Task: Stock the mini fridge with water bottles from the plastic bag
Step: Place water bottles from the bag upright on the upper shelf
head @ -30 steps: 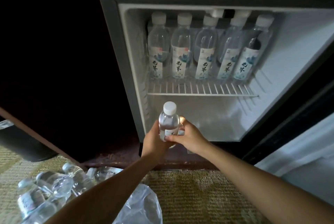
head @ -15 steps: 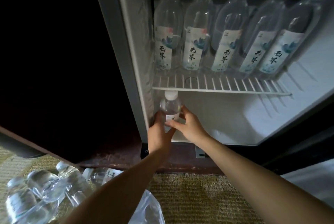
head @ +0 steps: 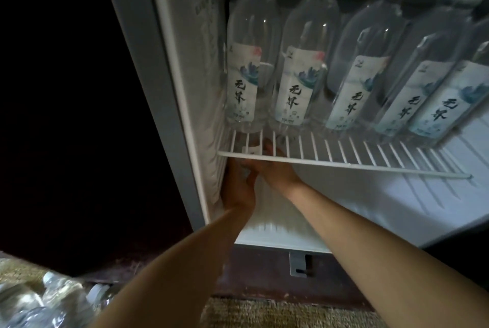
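Here, item by item.

Mini fridge [head: 164,89]: door open; grey frame with a pale gasket strip; smooth white liner inside, with ribbed moulding on the left wall.

Wire shelf [head: 370,153]: thin white-coated rods, parallel, with a thicker front rail.

Row of bottles [head: 299,63]: five are seen upright along the shelf, touching or just beside one another. They are of clear plastic, round-shouldered, with white screw caps and pale paper labels carrying dark brush characters and a blue-green motif.

Water bottle [head: 252,147]: it is held under the shelf at the far left of the lower compartment, close to the left wall. Only a slice of clear body and white label can be seen through the rods.

Left hand [head: 238,190]: it is reached in along the left wall, back toward the camera, with the fingers curled against the bottle.

Right hand [head: 277,171]: it is extended beneath the front rail, wrist bent, with the fingers wrapped on the bottle's right side, partly hidden by the rods.

Plastic bag [head: 31,304]: thin, crinkled and transparent, it lies at lower left on the carpet [head: 277,313] with more capped bottles in it.

Carpet: coarse, woven, yellowish.

Metal bracket [head: 300,264]: grey and flat, it is fixed below the fridge opening.
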`<state>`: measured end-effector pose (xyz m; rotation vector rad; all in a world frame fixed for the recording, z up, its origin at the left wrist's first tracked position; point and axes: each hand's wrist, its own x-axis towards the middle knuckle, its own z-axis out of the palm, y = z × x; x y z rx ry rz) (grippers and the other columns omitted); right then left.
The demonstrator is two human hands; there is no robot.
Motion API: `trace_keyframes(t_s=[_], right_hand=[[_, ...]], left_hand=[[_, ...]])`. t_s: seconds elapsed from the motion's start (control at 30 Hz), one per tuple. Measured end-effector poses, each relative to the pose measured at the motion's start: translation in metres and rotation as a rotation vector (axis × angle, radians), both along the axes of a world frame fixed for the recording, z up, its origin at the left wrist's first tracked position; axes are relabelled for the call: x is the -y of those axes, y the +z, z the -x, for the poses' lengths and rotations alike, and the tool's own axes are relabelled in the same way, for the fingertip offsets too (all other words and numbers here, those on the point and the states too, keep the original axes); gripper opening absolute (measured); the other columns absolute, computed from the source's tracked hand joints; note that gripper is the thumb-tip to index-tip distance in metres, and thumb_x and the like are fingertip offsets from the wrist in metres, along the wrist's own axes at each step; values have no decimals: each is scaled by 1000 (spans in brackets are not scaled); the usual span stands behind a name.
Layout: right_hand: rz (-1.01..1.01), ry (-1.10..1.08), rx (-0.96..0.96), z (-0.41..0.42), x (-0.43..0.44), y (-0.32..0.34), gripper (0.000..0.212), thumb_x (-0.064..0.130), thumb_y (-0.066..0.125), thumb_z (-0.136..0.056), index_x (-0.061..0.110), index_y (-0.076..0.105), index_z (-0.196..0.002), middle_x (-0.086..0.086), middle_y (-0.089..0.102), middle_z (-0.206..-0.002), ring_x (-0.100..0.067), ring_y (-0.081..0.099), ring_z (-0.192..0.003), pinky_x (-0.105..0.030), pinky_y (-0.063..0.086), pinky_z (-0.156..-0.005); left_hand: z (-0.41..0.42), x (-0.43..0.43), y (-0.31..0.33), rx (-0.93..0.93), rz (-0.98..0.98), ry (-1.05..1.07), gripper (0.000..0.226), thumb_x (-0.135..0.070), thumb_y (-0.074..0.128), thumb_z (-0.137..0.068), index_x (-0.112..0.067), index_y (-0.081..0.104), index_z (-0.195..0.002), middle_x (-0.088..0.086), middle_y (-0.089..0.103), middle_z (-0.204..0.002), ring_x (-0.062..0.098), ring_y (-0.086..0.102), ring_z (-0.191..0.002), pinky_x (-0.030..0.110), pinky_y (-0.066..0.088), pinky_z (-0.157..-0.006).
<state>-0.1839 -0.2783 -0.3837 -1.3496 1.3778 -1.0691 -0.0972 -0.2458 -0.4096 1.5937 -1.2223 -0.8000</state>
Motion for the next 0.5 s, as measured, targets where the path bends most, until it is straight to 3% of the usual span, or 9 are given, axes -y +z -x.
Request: trace_keyframes(t_s=[0.07,0.17,0.23,0.3,0.4,0.47,0.5], right_hand=[[54,13,-55,0,9,0,41,7,75,-78,6,59,-116,-11,67,-108,-24,63,-100,-40,53,-86],[121,-32,-103,-5,11,-2,39,2,67,-85,3,56,-122,-4,62,-105,-11,58,-91,-6,47,-72],[164,-66,-136,-9,12,-5,38,3,67,-86,6,55,-122,-1,60,-100,-4,56,-84,3,40,-64],[198,-98,-149,-13,16,-11,36,4,67,-86,7,57,-120,1,59,-100,-9,58,-91,5,37,-66],[212,-114,-198,-14,17,-13,39,10,69,-86,9,56,-123,1,60,-105,-15,57,-100,5,36,-71],[206,-81,-256,-13,17,-12,45,18,72,-84,11,55,-125,0,61,-109,-13,56,-100,-7,41,-80],[204,-58,-258,-11,18,-12,45,20,73,-82,11,56,-123,-2,63,-111,-15,58,-101,-19,46,-88]], left_hand=[[1,6,-2,51,-13,34,48,-13,62,-90,-8,47,-135,10,54,-132,25,48,-124,18,35,-96],[2,2,-10,92,-24,83,48,-15,55,-94,-14,42,-140,6,49,-139,21,44,-129,4,21,-92],[1,-1,-13,135,-11,41,52,-12,50,-95,-14,35,-145,9,45,-143,25,43,-131,14,28,-105],[-3,0,-22,164,5,-2,51,-8,43,-96,-13,32,-146,13,47,-141,28,46,-128,34,38,-107],[-3,-10,-26,202,12,27,60,-12,36,-98,-30,16,-151,-11,34,-149,2,32,-132,16,25,-106],[0,-17,-27,241,36,14,67,-9,37,-96,-33,7,-151,-13,25,-153,1,28,-133,13,20,-104],[0,-20,-27,245,40,2,70,-8,38,-95,-33,4,-151,-12,23,-155,4,29,-135,13,21,-105]])
